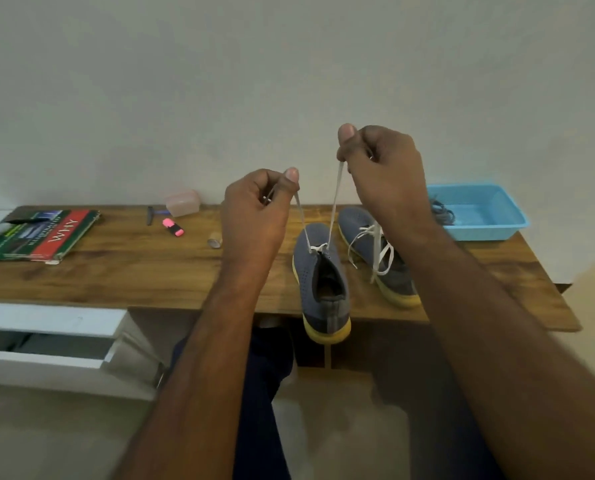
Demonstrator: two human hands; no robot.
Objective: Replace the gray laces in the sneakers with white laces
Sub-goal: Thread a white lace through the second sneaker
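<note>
Two grey sneakers with yellow soles stand on the wooden table [133, 271]. The nearer sneaker [320, 285] has its heel over the table's front edge, and a white lace [334, 206] runs through its lowest eyelets. My left hand [258, 209] pinches one end of that lace, my right hand [382, 164] pinches the other, and both ends are pulled up taut. The second sneaker [375, 258], partly behind my right forearm, carries a white lace [380, 251] that lies loose over it. Gray laces [441, 211] lie in a blue tray [479, 209] at the back right.
A book [43, 233] lies at the table's left end. A pink highlighter [173, 227], a dark pen [149, 215], a pink box [183, 201] and a small round object [214, 242] sit near the back middle. An open white drawer [46, 337] juts out below left.
</note>
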